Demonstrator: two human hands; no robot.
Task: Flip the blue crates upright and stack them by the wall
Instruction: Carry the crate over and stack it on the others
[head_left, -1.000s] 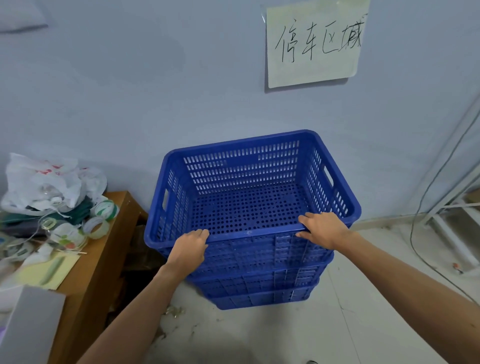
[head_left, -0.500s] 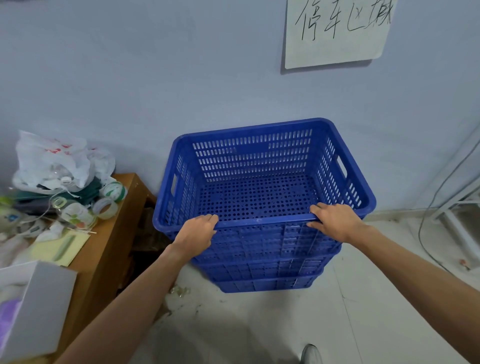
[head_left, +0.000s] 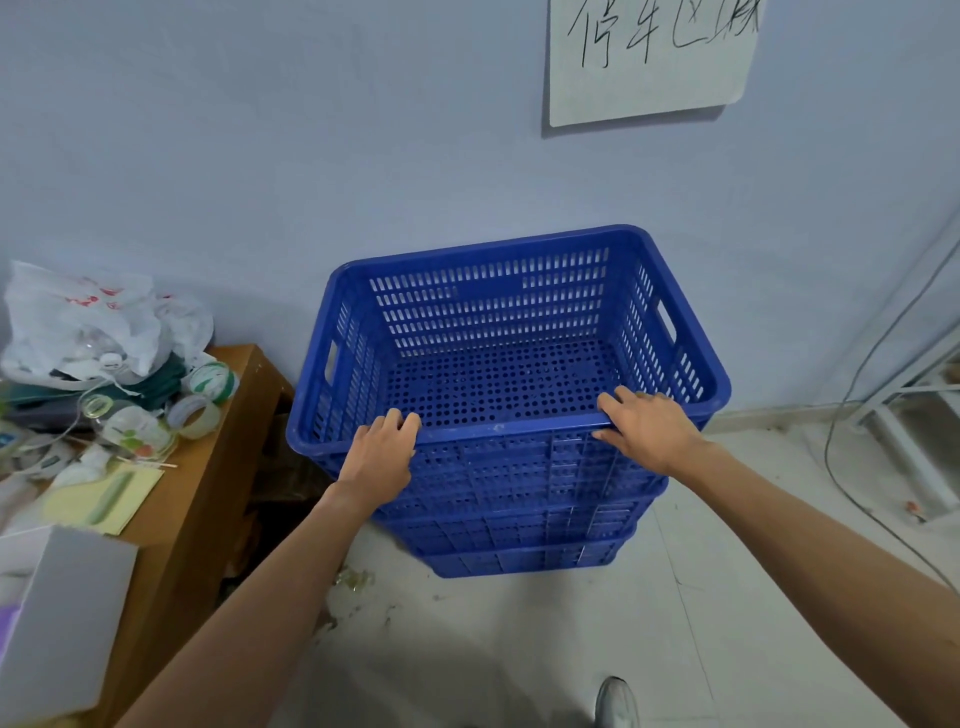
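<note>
Top blue crate (head_left: 498, 332) upright, nested on stack of crates (head_left: 524, 525) on floor (head_left: 519, 649) against wall (head_left: 260, 156). Left hand (head_left: 382, 452) and right hand (head_left: 647, 428) curled over near rim, gripping it. Stacking judged nearly done; release pending. No further crates visible.

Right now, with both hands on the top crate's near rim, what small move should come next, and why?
Probably let go and draw both hands back. The top crate already sits upright, nested on the blue stack against the wall. The left hand and right hand only hold its near rim, and nothing looks left to adjust.
</note>
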